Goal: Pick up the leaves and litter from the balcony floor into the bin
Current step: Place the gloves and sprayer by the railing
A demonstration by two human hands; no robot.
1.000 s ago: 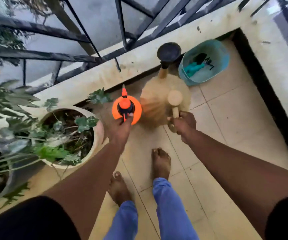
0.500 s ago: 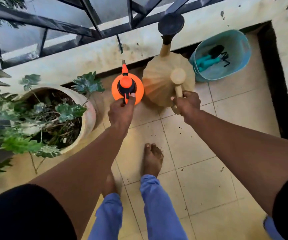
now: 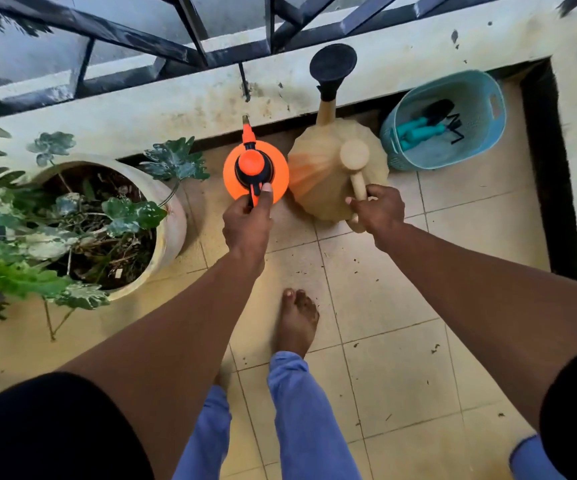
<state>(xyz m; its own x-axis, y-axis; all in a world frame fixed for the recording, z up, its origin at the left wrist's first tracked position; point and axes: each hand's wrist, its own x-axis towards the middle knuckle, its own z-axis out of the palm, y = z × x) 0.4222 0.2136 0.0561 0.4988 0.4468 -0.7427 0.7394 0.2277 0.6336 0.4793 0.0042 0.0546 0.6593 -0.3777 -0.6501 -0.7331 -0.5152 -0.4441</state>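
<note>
Cream balcony tiles (image 3: 377,306) carry scattered dry litter specks (image 3: 301,271) near my foot (no bin visible). My left hand (image 3: 247,226) grips the round orange plastic sprayer (image 3: 254,171), my right hand (image 3: 379,209) the ribbed beige plastic watering can (image 3: 328,168); I'm seemingly clearing both aside, then gathering debris.

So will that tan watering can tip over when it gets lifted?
Probably it tilts forward: the right hand grips the rear handle of the watering can, and the long spout sticks out opposite. It looks plastic, so likely stiff. Whether water inside makes it heavy is hidden.

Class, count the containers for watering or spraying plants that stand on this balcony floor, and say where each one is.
2. The orange round plastic pressure sprayer stands beside the plant pot, gripped by the left hand. The beige ribbed plastic watering can stands to its right, handle held by the right hand. Others may lie outside view.
</note>
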